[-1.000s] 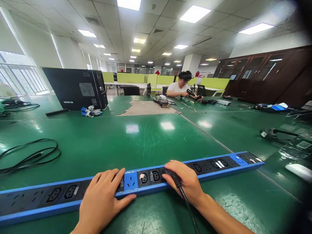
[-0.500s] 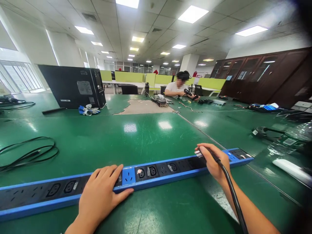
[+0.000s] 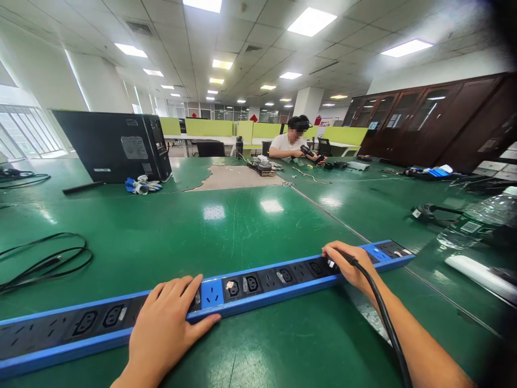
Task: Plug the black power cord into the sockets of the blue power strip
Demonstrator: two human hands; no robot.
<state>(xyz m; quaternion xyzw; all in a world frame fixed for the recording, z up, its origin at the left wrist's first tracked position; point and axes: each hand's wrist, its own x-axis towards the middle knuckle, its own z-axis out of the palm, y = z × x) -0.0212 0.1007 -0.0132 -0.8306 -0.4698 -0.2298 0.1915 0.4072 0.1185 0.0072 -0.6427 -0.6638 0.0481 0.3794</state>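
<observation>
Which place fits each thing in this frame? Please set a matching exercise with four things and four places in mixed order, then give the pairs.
Things:
1. left hand
2. right hand
3. computer tower
4. loose black cable

Places:
A. lying in loops on the green table, far left
B. flat on the blue power strip, beside the bright blue socket
C. lying on its side at the back left of the table
D. near the strip's right end, holding a black plug on the strip

Pairs: 1-B, 2-D, 3-C, 4-A
</observation>
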